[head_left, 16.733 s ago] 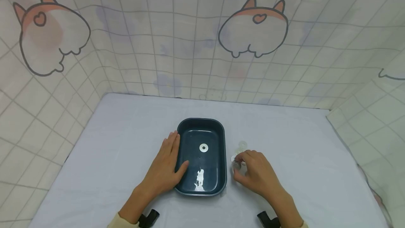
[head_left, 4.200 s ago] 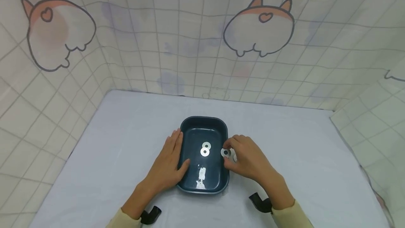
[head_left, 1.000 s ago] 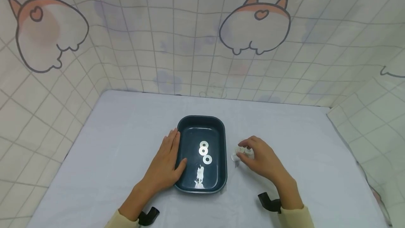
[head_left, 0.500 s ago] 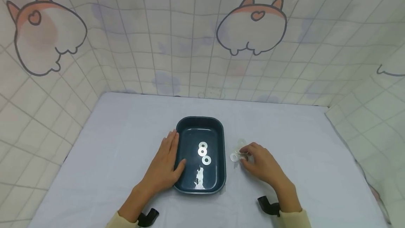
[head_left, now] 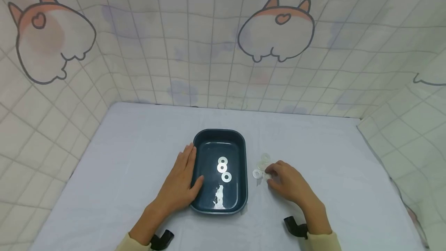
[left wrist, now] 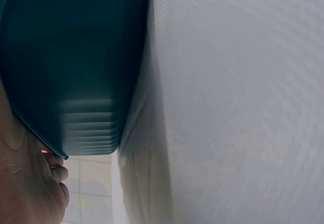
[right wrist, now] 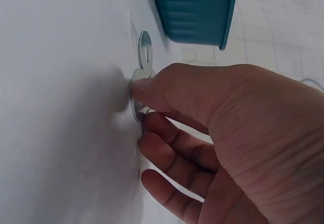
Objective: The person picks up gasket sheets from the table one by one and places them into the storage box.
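Note:
A dark teal rectangular tray (head_left: 240,189) stands on the white cloth. Three flat metal washers (head_left: 223,177) lie inside it, two of them overlapping. My left hand (head_left: 177,187) rests along the tray's left side, fingers extended and thumb over the rim. Right of the tray, my right hand (head_left: 292,185) pinches a washer (right wrist: 135,105) between thumb and forefinger, low at the cloth. Another washer (right wrist: 142,54) lies against it in the right wrist view. More loose washers (head_left: 262,164) lie just beyond my fingertips, partly overlapping; the hand hides some of the group.
A white cloth (head_left: 139,138) covers the table. Behind and at both sides hangs a tile-patterned curtain (head_left: 195,69) with cartoon animals. A cable (head_left: 405,206) runs along the right edge. Black wrist mounts (head_left: 296,227) sit at both wrists.
Since the first frame, the washers in the tray have gone from one to three. Over the last second my right hand has shifted slightly towards me among the loose washers. The left hand stays put.

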Action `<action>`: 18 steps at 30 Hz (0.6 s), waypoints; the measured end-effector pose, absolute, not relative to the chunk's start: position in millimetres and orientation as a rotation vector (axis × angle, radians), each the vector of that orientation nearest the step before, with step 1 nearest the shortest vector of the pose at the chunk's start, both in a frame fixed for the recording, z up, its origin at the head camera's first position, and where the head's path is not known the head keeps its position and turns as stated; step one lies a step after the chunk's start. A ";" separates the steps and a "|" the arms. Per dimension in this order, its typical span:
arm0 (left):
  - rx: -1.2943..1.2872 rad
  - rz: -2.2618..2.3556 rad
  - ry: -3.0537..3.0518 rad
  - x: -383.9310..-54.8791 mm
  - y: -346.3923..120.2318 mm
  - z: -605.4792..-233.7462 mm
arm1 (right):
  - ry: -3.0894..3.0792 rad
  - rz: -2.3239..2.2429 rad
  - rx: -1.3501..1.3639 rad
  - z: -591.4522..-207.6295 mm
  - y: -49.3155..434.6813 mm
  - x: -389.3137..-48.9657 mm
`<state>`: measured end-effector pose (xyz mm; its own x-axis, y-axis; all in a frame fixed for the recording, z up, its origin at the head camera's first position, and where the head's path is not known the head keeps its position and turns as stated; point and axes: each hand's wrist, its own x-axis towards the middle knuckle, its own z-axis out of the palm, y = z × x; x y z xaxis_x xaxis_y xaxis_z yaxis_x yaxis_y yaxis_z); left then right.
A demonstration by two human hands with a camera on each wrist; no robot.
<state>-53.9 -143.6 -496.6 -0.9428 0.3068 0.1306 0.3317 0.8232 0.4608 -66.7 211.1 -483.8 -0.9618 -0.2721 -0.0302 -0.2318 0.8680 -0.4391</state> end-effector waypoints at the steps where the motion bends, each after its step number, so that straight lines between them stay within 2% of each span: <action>1: -0.518 -0.761 -2.948 -53.4 -143.6 -497.1 | 2.950 -0.670 -0.396 -484.8 211.4 -66.3; 18: -0.499 -0.739 -2.958 -52.4 -142.4 -497.8 | 3.025 -0.545 -0.305 -483.8 203.2 -65.1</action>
<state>-52.4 -142.4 -497.8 -0.9466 0.2966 0.1268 0.3214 0.8334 0.4496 -65.1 203.2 -483.8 -0.9791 -0.2026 -0.0168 -0.1840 0.9183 -0.3505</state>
